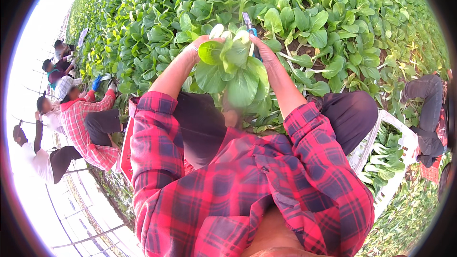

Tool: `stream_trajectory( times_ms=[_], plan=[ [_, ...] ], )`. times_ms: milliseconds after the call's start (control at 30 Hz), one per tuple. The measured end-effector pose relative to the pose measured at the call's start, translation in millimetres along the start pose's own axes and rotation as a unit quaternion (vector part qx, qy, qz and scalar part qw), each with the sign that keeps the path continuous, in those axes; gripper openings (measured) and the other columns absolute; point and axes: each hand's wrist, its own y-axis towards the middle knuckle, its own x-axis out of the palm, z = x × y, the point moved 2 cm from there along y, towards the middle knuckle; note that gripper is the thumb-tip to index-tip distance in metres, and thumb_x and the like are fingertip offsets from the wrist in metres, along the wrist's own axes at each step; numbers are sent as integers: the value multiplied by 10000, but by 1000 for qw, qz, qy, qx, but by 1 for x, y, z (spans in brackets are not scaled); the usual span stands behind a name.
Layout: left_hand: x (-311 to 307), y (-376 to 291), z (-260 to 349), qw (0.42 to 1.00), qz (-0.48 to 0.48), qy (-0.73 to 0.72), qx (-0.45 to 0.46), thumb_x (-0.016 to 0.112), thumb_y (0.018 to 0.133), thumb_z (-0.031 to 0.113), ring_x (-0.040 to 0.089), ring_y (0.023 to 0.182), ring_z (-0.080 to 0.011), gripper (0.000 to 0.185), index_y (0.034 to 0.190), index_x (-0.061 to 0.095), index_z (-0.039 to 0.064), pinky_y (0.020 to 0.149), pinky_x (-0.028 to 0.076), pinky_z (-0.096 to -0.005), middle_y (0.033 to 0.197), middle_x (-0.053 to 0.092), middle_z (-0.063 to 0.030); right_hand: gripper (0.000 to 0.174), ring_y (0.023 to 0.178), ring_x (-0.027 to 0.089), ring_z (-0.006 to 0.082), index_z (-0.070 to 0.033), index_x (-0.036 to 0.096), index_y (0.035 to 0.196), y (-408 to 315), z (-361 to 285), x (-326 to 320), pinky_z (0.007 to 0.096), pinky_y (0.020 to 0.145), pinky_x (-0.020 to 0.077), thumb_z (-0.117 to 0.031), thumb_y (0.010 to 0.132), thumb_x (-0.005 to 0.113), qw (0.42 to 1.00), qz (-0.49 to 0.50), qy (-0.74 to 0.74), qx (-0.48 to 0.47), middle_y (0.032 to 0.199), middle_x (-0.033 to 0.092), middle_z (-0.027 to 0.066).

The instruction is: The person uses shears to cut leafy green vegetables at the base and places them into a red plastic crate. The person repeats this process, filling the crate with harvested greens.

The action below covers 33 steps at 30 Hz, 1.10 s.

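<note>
Between my two hands are green bok choy heads (237, 66), their pale stem bases pointing away from me and their broad leaves hanging towards my knees. My left hand (202, 43) is closed around the left side of the stems. On the other side, my right hand (262, 47) grips the stems together with a blue-and-black utility knife (255, 50). The knife's metal blade (246, 20) points forward, beyond the stem bases. My palms and most fingers are hidden by the leaves.
Dense bok choy plants (157, 28) spread ahead, with bare soil (303, 50) and cut leaves at front right. A white plastic crate (383, 117) beside my right knee holds bok choy. A red crate (127, 146) is at my left. Several co-workers (89, 110) crouch leftward; another person's leg (426, 96) shows right.
</note>
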Motion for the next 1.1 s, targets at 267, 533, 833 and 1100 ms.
stream_trajectory(
  times_ms=[267, 533, 833, 1100],
  plan=[
    [34, 9, 0, 987, -119, -102, 27, 659, 802, 394, 540, 1051, -179, 648, 1289, 416, 42, 938, 417, -323, 1166, 561, -91, 298, 588, 573, 108, -46, 592, 916, 9, 12, -5, 241, 505, 485, -270, 771, 724, 970, 113, -202, -72, 750, 605, 27],
    [15, 12, -13, 995, -102, -20, -4, 738, 701, 164, 519, 1036, -158, 639, 1248, 448, 8, 955, 381, -298, 1135, 571, -65, 339, 604, 568, 87, -48, 540, 919, 6, -8, -8, 221, 515, 492, -300, 775, 715, 956, 0, -292, -5, 745, 576, 11],
    [-28, 17, 4, 986, -166, -25, -20, 742, 706, 238, 486, 1049, -122, 688, 1271, 437, -12, 964, 355, -271, 1155, 551, -42, 373, 556, 484, 62, -19, 534, 1054, -4, -34, -18, 180, 483, 396, -197, 777, 709, 974, -111, -181, 81, 823, 603, 88],
    [-96, 23, -13, 996, 15, -82, -35, 717, 721, 147, 543, 980, -129, 566, 1216, 491, -7, 921, 393, -268, 1102, 588, -40, 307, 606, 570, 114, -32, 593, 824, 29, -23, -101, 252, 578, 464, -336, 819, 634, 831, 80, -544, 82, 700, 623, 48]
  ],
)
